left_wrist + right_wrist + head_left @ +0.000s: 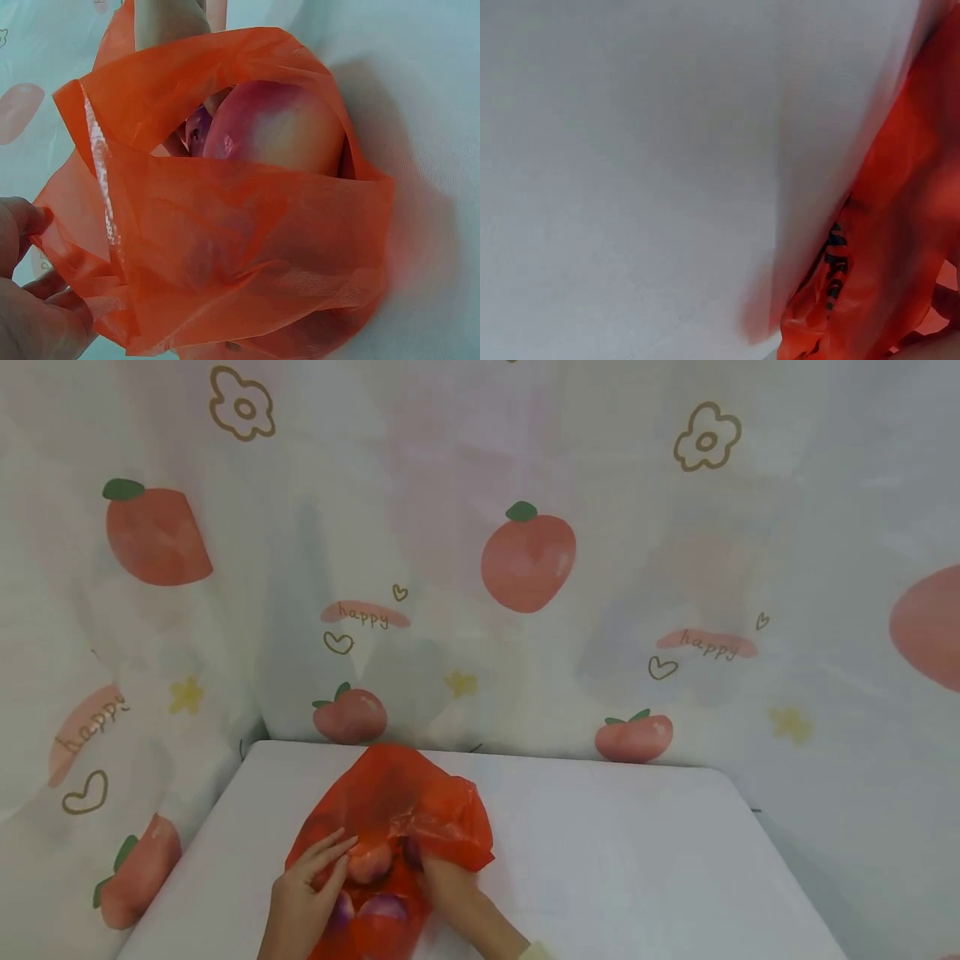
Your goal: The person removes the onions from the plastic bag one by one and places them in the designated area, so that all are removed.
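Red-orange bag (390, 781), purple-cream round things (289, 124), white tabletop (622, 860), fruit-print backdrop (450, 468).

Crinkled, glossy plastic bag (386, 785), matt tabletop (637, 860).

White table (637, 860) before pale wall covering (465, 468); printed red fruit (528, 562), outlined flowers (707, 439), hearts (338, 643). Dim light.

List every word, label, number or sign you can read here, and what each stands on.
"happy" on the left pink stroke of the patterned backdrop
"happy" on the middle pink stroke
"happy" on the right pink stroke
Black print on the red bag, right wrist view: too creased to read.
Brown marks, left edge of left wrist view: too small to read.
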A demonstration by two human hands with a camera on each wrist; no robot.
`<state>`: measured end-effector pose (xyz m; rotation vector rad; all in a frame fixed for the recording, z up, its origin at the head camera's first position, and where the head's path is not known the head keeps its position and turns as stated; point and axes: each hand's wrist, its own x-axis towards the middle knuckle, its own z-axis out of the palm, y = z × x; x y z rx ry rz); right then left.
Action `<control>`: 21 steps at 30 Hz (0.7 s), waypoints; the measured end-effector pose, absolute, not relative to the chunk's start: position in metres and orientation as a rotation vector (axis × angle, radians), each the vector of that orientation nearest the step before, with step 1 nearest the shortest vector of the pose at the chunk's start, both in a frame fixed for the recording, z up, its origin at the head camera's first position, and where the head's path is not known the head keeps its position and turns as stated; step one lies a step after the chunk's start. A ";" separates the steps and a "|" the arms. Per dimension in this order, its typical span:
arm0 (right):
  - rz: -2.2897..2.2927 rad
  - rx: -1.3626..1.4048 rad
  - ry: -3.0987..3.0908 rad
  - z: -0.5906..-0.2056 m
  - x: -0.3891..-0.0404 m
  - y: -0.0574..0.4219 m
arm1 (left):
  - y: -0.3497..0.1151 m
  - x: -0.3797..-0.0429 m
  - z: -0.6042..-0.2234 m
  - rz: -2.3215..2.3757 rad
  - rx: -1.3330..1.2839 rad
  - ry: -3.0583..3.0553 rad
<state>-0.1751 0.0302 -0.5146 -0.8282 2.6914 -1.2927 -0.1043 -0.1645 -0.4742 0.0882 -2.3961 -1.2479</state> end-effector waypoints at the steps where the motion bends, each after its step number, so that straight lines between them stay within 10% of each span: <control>1: -1.298 -0.823 2.697 -0.516 -0.174 0.031 | -0.165 -0.104 -0.475 -1.244 0.087 -2.397; 21: -1.215 -0.594 2.691 -0.513 -0.169 0.038 | -0.163 -0.103 -0.473 -1.326 0.125 -2.443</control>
